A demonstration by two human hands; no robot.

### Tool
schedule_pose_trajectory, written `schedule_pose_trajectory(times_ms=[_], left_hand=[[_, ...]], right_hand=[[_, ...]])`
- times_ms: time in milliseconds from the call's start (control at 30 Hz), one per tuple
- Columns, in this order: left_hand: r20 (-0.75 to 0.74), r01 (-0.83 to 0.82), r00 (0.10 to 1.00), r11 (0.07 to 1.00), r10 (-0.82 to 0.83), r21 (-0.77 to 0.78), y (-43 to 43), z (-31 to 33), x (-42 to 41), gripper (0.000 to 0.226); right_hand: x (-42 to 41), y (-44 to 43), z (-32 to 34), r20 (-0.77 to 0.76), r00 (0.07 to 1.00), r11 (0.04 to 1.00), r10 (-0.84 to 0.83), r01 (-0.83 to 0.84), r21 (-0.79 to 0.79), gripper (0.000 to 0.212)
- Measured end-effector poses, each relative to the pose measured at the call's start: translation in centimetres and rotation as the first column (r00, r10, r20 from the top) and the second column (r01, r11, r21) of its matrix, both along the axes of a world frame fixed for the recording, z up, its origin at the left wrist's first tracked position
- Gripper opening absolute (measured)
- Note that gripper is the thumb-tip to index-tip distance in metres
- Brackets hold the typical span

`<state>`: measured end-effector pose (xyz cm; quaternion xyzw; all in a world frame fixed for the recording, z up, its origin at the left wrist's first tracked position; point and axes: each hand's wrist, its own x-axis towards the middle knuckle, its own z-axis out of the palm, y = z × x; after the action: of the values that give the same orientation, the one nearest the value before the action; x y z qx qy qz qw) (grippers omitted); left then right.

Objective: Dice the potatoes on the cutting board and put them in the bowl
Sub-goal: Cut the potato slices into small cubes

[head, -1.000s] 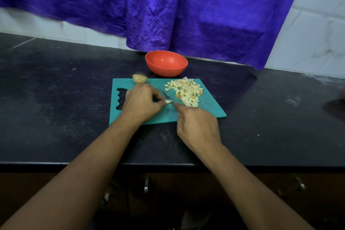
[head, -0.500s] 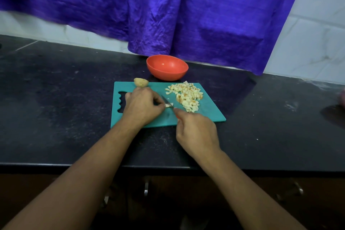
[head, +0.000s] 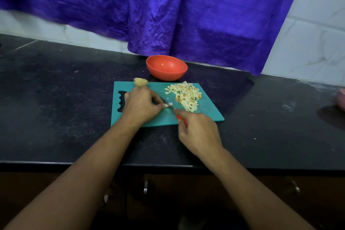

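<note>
A person dices potato on a teal cutting board, centre frame. The left hand, fingers curled, pins a small potato piece steady for the knife, gripped by the right hand. Diced potato is heaped at the board's upper right, just below the empty bowl. A whole potato sits at the top edge.

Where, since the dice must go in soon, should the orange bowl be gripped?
Probably pinch its near rim from above: the bowl stands upright, mouth open, right behind the cutting board, with the curtain close behind.
</note>
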<state>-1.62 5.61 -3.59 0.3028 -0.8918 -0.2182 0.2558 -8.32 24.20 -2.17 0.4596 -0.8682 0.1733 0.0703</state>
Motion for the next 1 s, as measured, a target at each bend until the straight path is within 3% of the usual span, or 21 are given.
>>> schedule_pose_trajectory(times_ms=[200, 500, 667, 933, 1000], left_hand=[[0.001, -0.004, 1.000, 1.000, 0.004, 0.012, 0.0, 0.1, -0.1, 0.012], [-0.002, -0.015, 1.000, 0.999, 0.015, 0.047, -0.1, 0.1, 0.4, 0.018], [-0.017, -0.030, 0.999, 0.998, 0.031, 0.059, -0.3, 0.0, 0.1, 0.010], [-0.001, -0.084, 0.997, 0.996, 0.084, 0.034, -0.1, 0.1, 0.4, 0.011], [-0.003, -0.082, 0.997, 0.996, 0.082, 0.034, -0.2, 0.1, 0.3, 0.011]], right_hand=[[0.1, -0.2, 1.0, -0.021, 1.000, 0.996, -0.018, 0.016, -0.088, 0.042], [0.8, 0.0, 0.5, -0.044, 0.999, 0.999, 0.019, -0.018, 0.026, 0.042], [0.7, -0.4, 1.1, -0.010, 1.000, 0.996, -0.006, 0.005, -0.089, 0.041], [1.7, -1.1, -0.5, -0.082, 0.995, 0.999, 0.052, -0.052, 0.001, 0.045], [1.5, -0.5, -0.2, -0.042, 0.998, 0.999, 0.047, -0.047, -0.011, 0.043]])
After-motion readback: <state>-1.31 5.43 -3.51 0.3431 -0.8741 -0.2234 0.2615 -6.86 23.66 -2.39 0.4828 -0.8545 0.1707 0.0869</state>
